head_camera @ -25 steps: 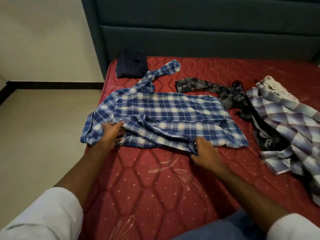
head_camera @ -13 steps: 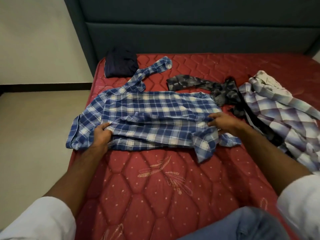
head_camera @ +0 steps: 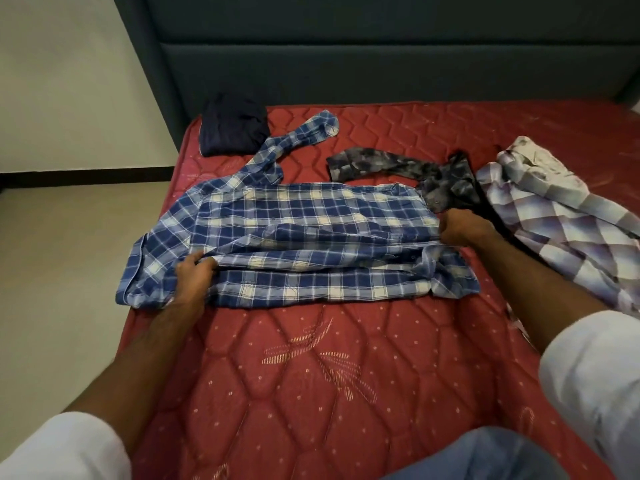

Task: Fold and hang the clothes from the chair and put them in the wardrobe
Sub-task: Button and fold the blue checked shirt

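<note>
Lying crosswise before the person, the blue plaid shirt [head_camera: 298, 216] runs its long axis from one hand to the other, collar end at the left and hem end at the right. The left hand [head_camera: 192, 275] grips a fold of cloth near the collar end, fingers curled round the raised edge. The right hand [head_camera: 460, 225] pinches the far end of the same fold at the hem side, fingers closed on the fabric. A ridge of cloth stretches between the two hands, and the near strip of the shirt lies flat just below it. Both hands sit at about equal reach, the right one slightly farther from the body. One sleeve [head_camera: 298, 136] extends away beyond the left hand, unfolded. Judgement: the coming move is a lengthwise fold carried away from the body, and it depends on both hands lifting the ridge evenly.

Beyond the right hand lies a dark patterned garment [head_camera: 398, 168], touching the shirt's far corner. To the right of the right hand lies a pale checked garment [head_camera: 554, 209], crumpled. Beyond the left hand sits a folded dark garment [head_camera: 233, 124], near the sleeve.

The surface is a bed with a red quilted mattress [head_camera: 329, 375]. A dark upholstered headboard [head_camera: 346, 64] stands behind it. A pale floor [head_camera: 69, 254] and wall lie left of the left hand. No wardrobe or chair is in view.
</note>
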Tool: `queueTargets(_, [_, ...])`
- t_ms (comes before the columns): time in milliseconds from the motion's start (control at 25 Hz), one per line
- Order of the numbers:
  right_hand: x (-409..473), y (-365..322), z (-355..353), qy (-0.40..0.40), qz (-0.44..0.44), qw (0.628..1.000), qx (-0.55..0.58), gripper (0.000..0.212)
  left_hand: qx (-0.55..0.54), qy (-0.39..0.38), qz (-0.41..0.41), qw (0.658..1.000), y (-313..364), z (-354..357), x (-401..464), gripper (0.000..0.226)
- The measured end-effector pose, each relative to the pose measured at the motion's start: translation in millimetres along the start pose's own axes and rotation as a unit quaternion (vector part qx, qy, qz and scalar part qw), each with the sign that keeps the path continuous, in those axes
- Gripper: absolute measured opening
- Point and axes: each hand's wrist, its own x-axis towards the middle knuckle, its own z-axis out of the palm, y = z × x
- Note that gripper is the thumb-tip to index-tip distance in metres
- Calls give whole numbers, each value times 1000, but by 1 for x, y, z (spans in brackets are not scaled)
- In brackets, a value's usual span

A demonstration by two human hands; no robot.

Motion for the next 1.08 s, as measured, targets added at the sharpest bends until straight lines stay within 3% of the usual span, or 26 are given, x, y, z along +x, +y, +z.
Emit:
queueTargets(160, [0,12,-13,-10,-47,999,-7,11,-31,3,23,999,15,6,-21,45])
queueTargets(280, [-5,9,-31,-207,-103,971,65,28,-42,-9,18,999,37,7,-47,24])
queueTargets(320, [-7,13,-34,-236,-103,961,103,30,-51,-10,17,999,36,9,-46,22])
queueTargets(440, [-3,20,-31,-159,-113,974,116,27,-61,-1,15,998,33,12,-43,29])
queueTargets(600, [-2,6,4,-96,-123,986,-59,5,-87,19,1,996,31,12,-41,36])
queueTargets(680, [-10,-5,25,-7,-65,993,-101,26,-125,33,-8,992,33,17,-41,32])
queueTargets(760, [-14,-34,37,105,-75,988,-90,34,-133,67,-6,989,36,22,-45,35])
queueTargets(840, [-16,-84,46,87,-158,983,18,30,-98,104,18,990,38,24,-54,39])
queueTargets(920, [-22,-144,55,0,-222,964,149,30,-73,117,52,989,36,22,-63,36])
queueTargets(1080, [-21,-244,62,14,-238,955,173,51,-22,69,141,987,26,5,-79,30])
